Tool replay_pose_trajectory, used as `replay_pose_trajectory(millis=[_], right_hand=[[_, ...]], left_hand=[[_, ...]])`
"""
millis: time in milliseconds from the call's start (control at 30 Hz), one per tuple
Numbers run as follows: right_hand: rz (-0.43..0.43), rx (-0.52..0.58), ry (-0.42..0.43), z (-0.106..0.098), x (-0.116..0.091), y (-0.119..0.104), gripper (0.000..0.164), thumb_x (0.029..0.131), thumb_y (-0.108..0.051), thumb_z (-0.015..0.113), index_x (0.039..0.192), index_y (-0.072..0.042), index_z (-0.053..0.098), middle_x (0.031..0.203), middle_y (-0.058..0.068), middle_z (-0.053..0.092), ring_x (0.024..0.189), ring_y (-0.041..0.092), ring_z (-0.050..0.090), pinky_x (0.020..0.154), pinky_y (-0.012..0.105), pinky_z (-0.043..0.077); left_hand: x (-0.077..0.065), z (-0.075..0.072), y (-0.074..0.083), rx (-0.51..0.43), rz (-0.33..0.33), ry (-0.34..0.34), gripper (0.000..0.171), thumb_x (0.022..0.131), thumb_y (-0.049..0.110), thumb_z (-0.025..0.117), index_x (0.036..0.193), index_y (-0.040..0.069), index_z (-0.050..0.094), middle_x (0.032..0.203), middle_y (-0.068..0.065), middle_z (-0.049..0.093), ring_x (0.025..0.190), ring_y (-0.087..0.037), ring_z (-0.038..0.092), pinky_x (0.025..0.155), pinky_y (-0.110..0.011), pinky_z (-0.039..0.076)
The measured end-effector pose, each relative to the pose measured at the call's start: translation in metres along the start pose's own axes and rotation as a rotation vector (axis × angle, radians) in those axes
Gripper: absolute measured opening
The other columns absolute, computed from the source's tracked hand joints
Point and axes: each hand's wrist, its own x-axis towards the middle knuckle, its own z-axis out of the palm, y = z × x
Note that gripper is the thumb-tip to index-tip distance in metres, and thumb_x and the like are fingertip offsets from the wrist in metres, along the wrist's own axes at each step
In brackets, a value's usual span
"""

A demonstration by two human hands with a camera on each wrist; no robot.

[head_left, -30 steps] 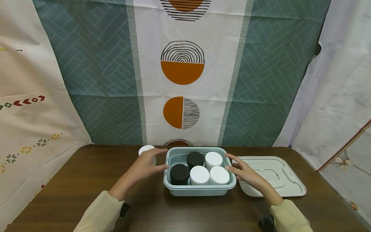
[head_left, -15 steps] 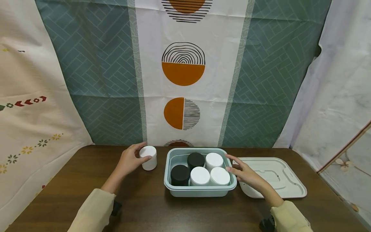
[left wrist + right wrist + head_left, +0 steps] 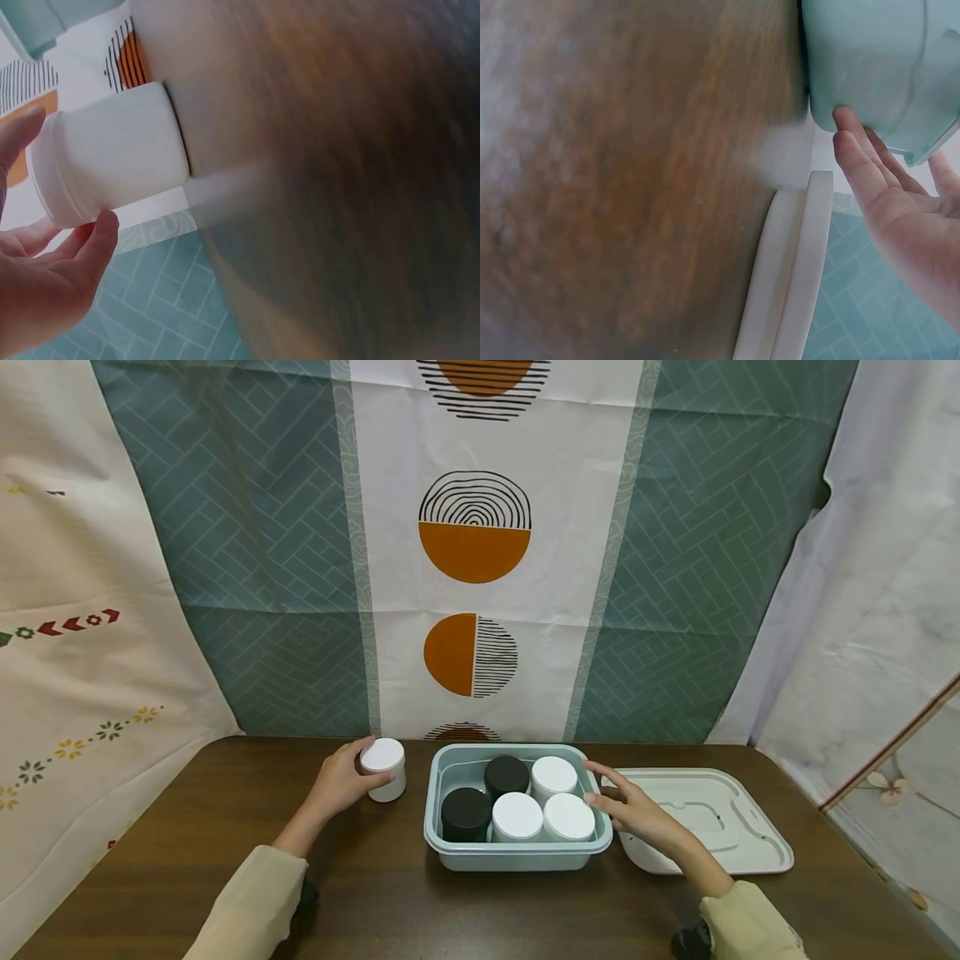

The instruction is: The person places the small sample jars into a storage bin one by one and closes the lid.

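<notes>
Nearest, two pale sleeves [image 3: 251,902] reach in over the dark wooden table [image 3: 420,918]. Next comes the pale blue tub [image 3: 517,862], and the right hand [image 3: 645,817] touches its right end. That hand's fingers are spread apart: lower fingertips [image 3: 847,120] rest on the outside of the end wall, while the thumb and a forefinger reach the rim. Inside the tub, the front row holds one black-topped jar [image 3: 466,814] and two white-topped jars [image 3: 517,817]; behind them stand one more black and one more white. Just right of the tub, a flat white cover [image 3: 705,818] lies on the table, partly behind the right hand.

Farther back on the left, the left hand [image 3: 341,781] pinches a single white jar [image 3: 116,150] by its cap. The jar sits between the digits, thumb against the side toward the tub and fingertips [image 3: 107,223] against the opposite side. It stands upright, its base on the table, apart from the tub. At the very back hangs a green and white cloth [image 3: 480,443] with orange and black-lined circles.
</notes>
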Motion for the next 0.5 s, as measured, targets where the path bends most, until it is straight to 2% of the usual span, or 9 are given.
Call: replay_pose_trajectory(millis=[500], right_hand=[[-0.015, 0.017, -0.011, 0.0002, -0.0009, 0.0009, 0.064, 0.092, -0.025, 0.053, 0.145, -0.012, 0.019, 0.136, 0.034, 0.023, 0.115, 0.037, 0.045, 0.08, 0.04, 0.05]], left_hand=[[0.0008, 0.0047, -0.0002, -0.012, 0.012, 0.041, 0.066, 0.074, 0.022, 0.074, 0.125, -0.011, 0.047, 0.118, -0.03, 0.053, 0.104, -0.042, 0.052, 0.083, -0.051, 0.044]])
